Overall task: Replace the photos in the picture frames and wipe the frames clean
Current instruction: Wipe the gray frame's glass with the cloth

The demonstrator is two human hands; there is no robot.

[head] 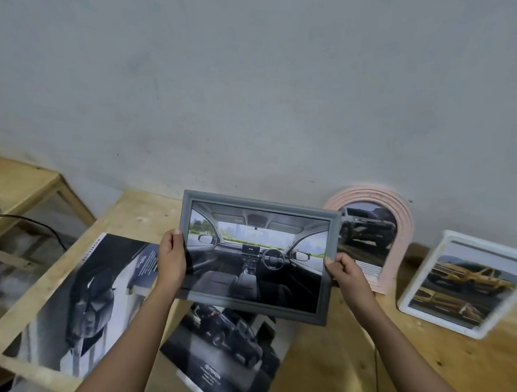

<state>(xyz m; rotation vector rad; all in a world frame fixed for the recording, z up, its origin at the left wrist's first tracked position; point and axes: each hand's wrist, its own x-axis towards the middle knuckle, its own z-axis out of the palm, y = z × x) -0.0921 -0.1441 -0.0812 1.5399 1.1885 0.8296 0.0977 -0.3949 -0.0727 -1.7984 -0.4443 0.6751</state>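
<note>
A grey rectangular picture frame [263, 203] with a photo of a car interior is held up above the wooden table, facing me. My left hand [172, 258] grips its left edge and my right hand [342, 267] grips its right edge. Behind it on the right, a pink arched frame [403, 217] with a car photo leans on the wall. Further right, a white frame [407, 296] with a yellow car photo stands tilted. Two large car prints lie flat on the table: one print [87, 300] at the left, another print [228, 350] below the held frame.
The wooden table [347, 365] meets a grey wall [256, 91] at the back. A lower wooden shelf [21, 183] stands at the left, with a black cable [40, 226] running across it. The left print hangs near the table's front-left edge.
</note>
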